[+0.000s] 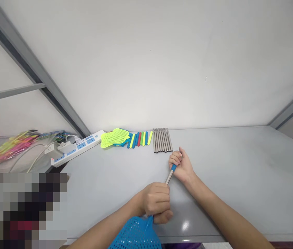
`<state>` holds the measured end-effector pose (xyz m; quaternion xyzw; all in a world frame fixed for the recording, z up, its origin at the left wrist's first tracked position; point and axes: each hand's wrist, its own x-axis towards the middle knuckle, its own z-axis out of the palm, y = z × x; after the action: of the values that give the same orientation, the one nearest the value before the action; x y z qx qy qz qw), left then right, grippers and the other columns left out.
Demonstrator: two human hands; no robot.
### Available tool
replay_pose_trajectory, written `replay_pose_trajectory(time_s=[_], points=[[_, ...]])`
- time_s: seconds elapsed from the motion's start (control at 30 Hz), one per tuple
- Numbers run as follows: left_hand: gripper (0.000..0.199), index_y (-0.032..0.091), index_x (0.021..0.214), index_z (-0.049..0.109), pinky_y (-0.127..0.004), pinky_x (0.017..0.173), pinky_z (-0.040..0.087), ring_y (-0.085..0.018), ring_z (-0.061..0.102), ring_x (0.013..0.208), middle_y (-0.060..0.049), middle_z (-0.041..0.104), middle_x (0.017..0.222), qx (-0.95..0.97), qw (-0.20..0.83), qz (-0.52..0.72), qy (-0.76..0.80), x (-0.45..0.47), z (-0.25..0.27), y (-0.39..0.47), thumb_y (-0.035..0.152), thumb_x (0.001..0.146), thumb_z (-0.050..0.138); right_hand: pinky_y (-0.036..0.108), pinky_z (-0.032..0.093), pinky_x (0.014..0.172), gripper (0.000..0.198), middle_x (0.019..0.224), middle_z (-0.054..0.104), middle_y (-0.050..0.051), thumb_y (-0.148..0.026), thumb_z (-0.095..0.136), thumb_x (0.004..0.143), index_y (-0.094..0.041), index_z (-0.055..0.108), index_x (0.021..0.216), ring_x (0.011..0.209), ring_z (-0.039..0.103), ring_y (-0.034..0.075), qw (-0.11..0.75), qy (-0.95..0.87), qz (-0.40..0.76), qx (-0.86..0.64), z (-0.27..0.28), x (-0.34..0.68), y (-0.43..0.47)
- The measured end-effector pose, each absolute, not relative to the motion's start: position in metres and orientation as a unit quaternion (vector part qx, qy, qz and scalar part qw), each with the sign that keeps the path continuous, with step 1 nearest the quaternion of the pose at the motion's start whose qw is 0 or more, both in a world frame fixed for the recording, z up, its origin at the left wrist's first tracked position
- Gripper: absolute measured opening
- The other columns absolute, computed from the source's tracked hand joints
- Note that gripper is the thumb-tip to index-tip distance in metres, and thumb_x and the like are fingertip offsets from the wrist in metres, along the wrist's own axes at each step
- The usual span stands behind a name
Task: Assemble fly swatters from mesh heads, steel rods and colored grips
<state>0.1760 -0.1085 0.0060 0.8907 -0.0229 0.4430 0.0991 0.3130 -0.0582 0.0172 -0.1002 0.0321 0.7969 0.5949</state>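
Note:
A blue fly swatter (138, 232) with a perforated head slants across the front of the table, its head nearest me. My left hand (158, 202) is wrapped round the metal rod just above the head. My right hand (181, 164) closes round the blue handle sleeve (173, 167) at the rod's far end. A short stretch of bare metal rod (169, 177) shows between the two hands. Beyond my hands lies a row of several metal rods (162, 140). Left of them are several coloured handle sleeves (139, 139) in blue, yellow, red and green.
Yellow and blue swatter heads (116, 137) are piled at the back left. A white power strip (80, 148) with plugs and cables lies beside them. Bagged colourful items (11, 147) sit farther left. A white wall (162, 69) rises behind the grey table (239, 173).

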Motion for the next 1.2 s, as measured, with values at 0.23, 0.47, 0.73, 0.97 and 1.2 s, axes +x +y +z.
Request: replay_pose_trajectory(time_s=[0.23, 0.47, 0.73, 0.97, 1.2], points=[[0.023, 0.013, 0.090, 0.059, -0.034, 0.083, 0.041, -0.018, 0.054, 0.088, -0.011, 0.061, 0.086, 0.864, 0.213, 0.424, 0.167, 0.167, 0.026, -0.100, 0.015, 0.078, 0.040, 0.018, 0.032, 0.038, 0.032, 0.046, 0.029, -0.006, -0.030, 0.027, 0.084, -0.018, 0.030, 0.055, 0.038, 0.031, 0.006, 0.628, 0.077, 0.770, -0.081, 0.011, 0.330, -0.045], [0.039, 0.016, 0.095, 0.062, -0.034, 0.080, 0.043, -0.020, 0.053, 0.095, -0.008, 0.060, 0.098, 0.616, 0.457, 0.478, 0.427, 0.168, 0.022, -0.090, 0.033, 0.085, 0.028, 0.018, 0.034, 0.040, 0.027, 0.052, 0.033, -0.005, -0.039, 0.037, 0.080, -0.016, 0.043, 0.068, 0.042, 0.034, 0.006, 0.659, 0.053, 0.746, -0.083, 0.016, 0.343, -0.040], [0.048, 0.012, 0.096, 0.060, -0.031, 0.067, 0.045, -0.021, 0.058, 0.083, -0.011, 0.061, 0.095, 0.488, 0.551, 0.512, 0.443, 0.166, 0.017, -0.081, 0.045, 0.083, 0.026, 0.021, 0.039, 0.048, 0.019, 0.056, 0.040, -0.005, -0.034, 0.047, 0.078, -0.016, 0.051, 0.081, 0.048, 0.041, 0.007, 0.609, -0.012, 0.789, -0.086, 0.018, 0.322, -0.049], [0.052, 0.017, 0.103, 0.054, -0.028, 0.064, 0.043, -0.020, 0.055, 0.088, -0.009, 0.058, 0.098, 0.489, 0.546, 0.524, 0.433, 0.168, 0.016, -0.080, 0.049, 0.083, 0.017, 0.021, 0.039, 0.048, 0.019, 0.056, 0.042, -0.005, -0.034, 0.044, 0.081, -0.017, 0.052, 0.084, 0.047, 0.041, 0.006, 0.618, -0.002, 0.782, -0.080, 0.017, 0.318, -0.050], [0.049, 0.023, 0.119, 0.035, -0.032, 0.070, 0.041, -0.020, 0.051, 0.093, -0.008, 0.052, 0.107, 0.530, 0.502, 0.554, 0.400, 0.171, 0.012, -0.082, 0.050, 0.083, 0.015, 0.020, 0.036, 0.043, 0.027, 0.054, 0.041, -0.005, -0.029, 0.030, 0.086, -0.018, 0.052, 0.076, 0.043, 0.040, 0.006, 0.656, 0.041, 0.743, -0.125, 0.015, 0.324, -0.045]])
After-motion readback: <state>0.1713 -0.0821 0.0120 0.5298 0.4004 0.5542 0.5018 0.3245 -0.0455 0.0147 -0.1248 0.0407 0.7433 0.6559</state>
